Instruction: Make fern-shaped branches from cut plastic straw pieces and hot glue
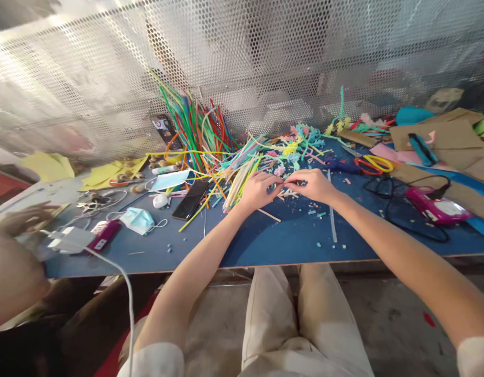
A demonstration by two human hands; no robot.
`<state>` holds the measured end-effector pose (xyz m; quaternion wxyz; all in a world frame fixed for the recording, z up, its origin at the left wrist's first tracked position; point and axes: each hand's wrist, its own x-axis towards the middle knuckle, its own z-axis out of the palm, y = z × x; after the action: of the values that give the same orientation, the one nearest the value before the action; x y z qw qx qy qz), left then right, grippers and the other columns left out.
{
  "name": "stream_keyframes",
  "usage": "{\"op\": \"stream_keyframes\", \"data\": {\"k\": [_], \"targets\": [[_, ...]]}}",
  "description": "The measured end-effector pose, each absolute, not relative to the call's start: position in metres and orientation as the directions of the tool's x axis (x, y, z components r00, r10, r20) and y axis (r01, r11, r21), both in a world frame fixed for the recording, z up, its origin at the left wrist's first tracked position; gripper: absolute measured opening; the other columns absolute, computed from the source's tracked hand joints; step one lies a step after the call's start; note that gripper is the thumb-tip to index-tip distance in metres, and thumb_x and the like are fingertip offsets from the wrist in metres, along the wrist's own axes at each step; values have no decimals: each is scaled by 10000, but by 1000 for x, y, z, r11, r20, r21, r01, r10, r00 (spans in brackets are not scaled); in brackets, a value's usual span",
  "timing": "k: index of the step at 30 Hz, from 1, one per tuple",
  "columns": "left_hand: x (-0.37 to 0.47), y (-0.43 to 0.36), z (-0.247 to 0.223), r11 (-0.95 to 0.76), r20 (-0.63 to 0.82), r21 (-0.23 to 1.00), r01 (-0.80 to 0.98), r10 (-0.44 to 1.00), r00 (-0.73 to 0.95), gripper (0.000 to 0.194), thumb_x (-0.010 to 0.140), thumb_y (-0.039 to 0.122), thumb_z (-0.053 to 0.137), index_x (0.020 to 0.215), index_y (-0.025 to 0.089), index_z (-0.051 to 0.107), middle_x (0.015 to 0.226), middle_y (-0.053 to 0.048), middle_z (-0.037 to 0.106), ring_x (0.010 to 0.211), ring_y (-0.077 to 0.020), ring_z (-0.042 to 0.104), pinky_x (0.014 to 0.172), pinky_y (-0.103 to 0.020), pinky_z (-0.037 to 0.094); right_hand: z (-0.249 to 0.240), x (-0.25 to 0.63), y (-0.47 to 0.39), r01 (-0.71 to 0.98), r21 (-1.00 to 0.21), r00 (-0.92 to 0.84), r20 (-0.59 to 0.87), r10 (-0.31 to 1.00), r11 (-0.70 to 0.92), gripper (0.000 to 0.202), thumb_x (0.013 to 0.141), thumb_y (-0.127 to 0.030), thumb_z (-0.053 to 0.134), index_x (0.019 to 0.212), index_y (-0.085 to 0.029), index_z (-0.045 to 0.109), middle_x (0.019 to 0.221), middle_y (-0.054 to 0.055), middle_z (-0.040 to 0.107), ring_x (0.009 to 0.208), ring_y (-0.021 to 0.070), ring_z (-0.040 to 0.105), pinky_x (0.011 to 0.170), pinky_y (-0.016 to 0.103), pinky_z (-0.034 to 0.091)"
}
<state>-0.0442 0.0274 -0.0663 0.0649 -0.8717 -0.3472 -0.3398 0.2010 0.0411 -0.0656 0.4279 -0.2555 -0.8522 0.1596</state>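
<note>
My left hand (260, 189) and my right hand (313, 185) meet above the blue table (257, 243), fingertips pinched close together. Whatever sits between the fingers is too small to make out. Just behind the fingertips is a small pink fuzzy piece (279, 171). Cream and yellow pipe cleaners (242, 183) lie beside my left hand. Farther back, a heap of pastel fuzzy shapes (300, 141) includes yellow, blue and pink ones. Tiny cut bits (312, 212) are scattered below my right hand.
A tall bundle of coloured pipe cleaners (195, 128) leans toward the perforated metal panel (234, 63). To the left are a phone (190, 200), face masks (138, 220) and a co-worker's hand (28, 217). Scissors (373, 164) and a magenta device (436, 206) with a black cable lie right.
</note>
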Motion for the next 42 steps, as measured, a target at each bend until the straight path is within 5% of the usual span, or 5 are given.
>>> {"op": "stream_keyframes", "data": {"k": [9, 14, 21, 28, 42], "targets": [[-44, 27, -68, -764, 629, 102, 637, 545, 554, 234, 1112, 362, 640, 1038, 226, 816, 967, -33, 850, 906, -204, 781, 928, -392, 523, -72, 202, 45, 335, -371, -544, 674, 499, 866, 184, 1032, -292, 637, 972, -222, 797, 921, 43, 826, 732, 171, 711, 748, 317, 565], [-43, 26, -67, -754, 618, 112, 647, 562, 549, 261, 1121, 379, 625, 1037, 221, 814, 967, -37, 848, 899, -201, 777, 928, -388, 514, -69, 202, 45, 356, -402, -555, 636, 537, 844, 152, 1015, -256, 617, 984, -226, 762, 917, 33, 799, 728, 163, 678, 765, 314, 548], [-44, 25, -65, -751, 634, 124, 648, 562, 531, 267, 1136, 395, 602, 1087, 230, 806, 1006, -36, 857, 924, -200, 794, 930, -391, 536, -65, 202, 39, 308, -478, -516, 643, 566, 823, 167, 1044, -333, 644, 1010, -227, 768, 939, 50, 802, 733, 177, 675, 750, 327, 550], [-46, 25, -65, -756, 637, 136, 640, 562, 528, 300, 1153, 406, 567, 1138, 212, 795, 1069, -52, 864, 951, -214, 812, 940, -405, 551, -64, 198, 36, 286, -578, -458, 619, 639, 764, 356, 1024, -593, 735, 968, -245, 782, 903, 49, 795, 749, 200, 690, 765, 350, 569], [-46, 28, -67, -765, 609, 141, 629, 568, 554, 375, 1163, 447, 516, 1083, 222, 805, 1007, -62, 855, 935, -218, 807, 942, -417, 544, -67, 191, 36, 124, -831, -436, 445, 782, 542, 564, 794, -759, 883, 851, -213, 750, 805, 37, 746, 718, 195, 669, 738, 358, 582]]}}
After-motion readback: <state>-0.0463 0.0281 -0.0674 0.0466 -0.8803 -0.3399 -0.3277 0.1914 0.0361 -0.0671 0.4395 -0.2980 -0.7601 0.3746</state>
